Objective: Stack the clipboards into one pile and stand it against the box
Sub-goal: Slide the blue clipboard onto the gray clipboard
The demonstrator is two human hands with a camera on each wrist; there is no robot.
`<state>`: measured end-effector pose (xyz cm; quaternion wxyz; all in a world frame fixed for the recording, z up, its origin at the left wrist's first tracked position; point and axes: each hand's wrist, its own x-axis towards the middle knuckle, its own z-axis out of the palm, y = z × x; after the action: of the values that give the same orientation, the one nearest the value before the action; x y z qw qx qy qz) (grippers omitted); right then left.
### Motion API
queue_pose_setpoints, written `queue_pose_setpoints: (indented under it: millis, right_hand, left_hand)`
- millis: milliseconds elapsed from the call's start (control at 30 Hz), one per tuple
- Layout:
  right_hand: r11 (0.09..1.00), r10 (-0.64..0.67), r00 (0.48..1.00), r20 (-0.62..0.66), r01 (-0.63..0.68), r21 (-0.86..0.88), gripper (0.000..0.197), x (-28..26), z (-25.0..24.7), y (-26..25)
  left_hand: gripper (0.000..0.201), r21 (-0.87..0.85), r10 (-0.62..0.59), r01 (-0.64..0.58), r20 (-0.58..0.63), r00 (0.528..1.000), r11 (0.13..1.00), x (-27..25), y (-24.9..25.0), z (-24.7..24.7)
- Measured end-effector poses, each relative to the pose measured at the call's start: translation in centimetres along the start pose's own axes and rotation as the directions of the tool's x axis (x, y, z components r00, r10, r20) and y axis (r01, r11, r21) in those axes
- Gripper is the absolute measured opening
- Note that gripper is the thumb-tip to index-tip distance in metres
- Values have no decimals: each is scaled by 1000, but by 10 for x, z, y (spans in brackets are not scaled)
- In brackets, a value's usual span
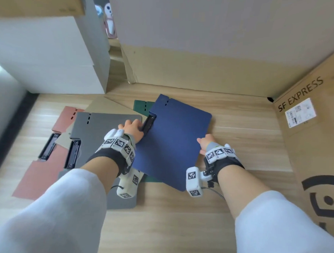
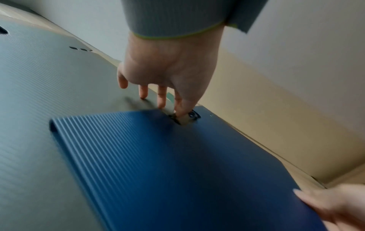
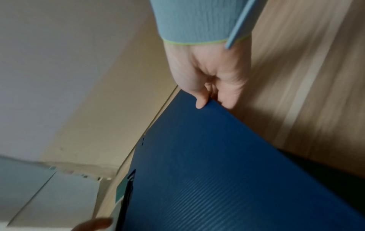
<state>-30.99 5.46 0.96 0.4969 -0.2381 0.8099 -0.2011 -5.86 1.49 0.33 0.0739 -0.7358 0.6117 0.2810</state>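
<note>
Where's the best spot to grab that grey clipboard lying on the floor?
Probably the grey clipboard is best pinched by its far right edge, coming from the right. It lies flat, and that edge juts free over the floor. Its near part is overlapped by the blue clipboard.

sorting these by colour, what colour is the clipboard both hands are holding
Dark blue clipboard, with a fine ribbed texture; clearest in the head view.

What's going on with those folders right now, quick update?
Left hand grips blue clipboard at its clip side, right hand pinches the opposite edge. Grey clipboard, red clipboard, green clipboard unstacked. Box right, unobstructed.
</note>
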Motion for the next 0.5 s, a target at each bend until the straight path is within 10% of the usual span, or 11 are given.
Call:
queue_pose_setpoints:
  millis: [267, 500]
  right_hand:
    - [1000, -13, 993, -114, 13, -3, 43, 11, -44, 18]
    - [1000, 20, 991, -135, -21, -6, 44, 18, -45, 42]
  left_hand:
    - [57, 53, -396, 401, -85, 914, 915, -7, -71, -27]
    - [63, 34, -499, 502, -54, 865, 864, -6, -100, -26]
